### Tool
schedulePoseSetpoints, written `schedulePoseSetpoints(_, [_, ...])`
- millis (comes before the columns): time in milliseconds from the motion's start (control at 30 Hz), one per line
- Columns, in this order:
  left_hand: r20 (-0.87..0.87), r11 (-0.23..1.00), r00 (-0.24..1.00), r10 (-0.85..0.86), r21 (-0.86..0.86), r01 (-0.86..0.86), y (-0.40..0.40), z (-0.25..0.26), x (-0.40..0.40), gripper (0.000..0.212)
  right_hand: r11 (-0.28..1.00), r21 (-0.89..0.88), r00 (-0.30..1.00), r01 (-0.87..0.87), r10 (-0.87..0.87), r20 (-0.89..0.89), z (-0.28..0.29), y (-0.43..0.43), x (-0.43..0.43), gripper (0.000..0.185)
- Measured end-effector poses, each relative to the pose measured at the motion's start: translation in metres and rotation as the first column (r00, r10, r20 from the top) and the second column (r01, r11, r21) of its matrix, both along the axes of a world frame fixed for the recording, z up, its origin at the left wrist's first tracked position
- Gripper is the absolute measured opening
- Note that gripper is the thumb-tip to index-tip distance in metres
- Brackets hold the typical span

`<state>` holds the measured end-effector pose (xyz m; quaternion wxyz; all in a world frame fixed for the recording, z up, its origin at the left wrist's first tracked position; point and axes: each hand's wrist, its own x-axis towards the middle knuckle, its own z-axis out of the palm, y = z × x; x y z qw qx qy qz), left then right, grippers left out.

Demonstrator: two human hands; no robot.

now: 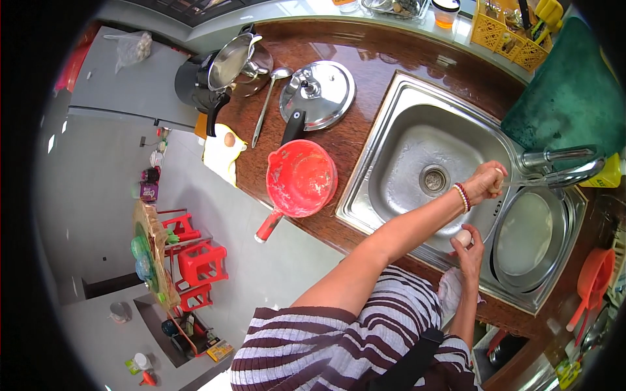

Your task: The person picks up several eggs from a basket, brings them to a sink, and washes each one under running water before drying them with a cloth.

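My left hand (485, 182), with a beaded bracelet at the wrist, is closed around a pale egg, mostly hidden by the fingers, at the water stream from the faucet (577, 171). Nearer my body, my right hand (470, 251) holds another pale egg (463, 238) in its fingertips over the edge of the steel sink (406, 146). A round metal bowl (525, 234) of cloudy liquid sits in the side basin at right. Left of the sink is a red plastic dipper (303, 178). Farther left, a brown egg (229, 140) rests on a pale yellow-and-white packet or cloth (220, 159).
A pressure cooker lid (318, 95), a metal ladle (266, 107) and metal pots (234, 63) stand at the upper left. A green board (567, 102) leans behind the faucet. At the back sits a yellow basket (508, 41); an orange strainer (594, 278) lies at right.
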<state>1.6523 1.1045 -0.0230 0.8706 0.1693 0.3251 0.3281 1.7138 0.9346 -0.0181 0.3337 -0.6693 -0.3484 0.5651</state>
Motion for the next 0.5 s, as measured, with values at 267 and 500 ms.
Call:
schedulePoseSetpoints(267, [-0.036,0.975,0.997,-0.070,0.208,0.076,0.009,0.003,-0.023,0.019,0.951,-0.180,0.425,0.252,-0.276,-0.862,0.009,0.018,0.022,0.047])
schedulePoseSetpoints(500, [-0.080,0.994,0.993,-0.093,-0.070,0.087,0.012,-0.001,-0.013,0.038,0.916,-0.214,0.125,0.339,-0.270,-0.955,0.011,0.032,0.034,0.038])
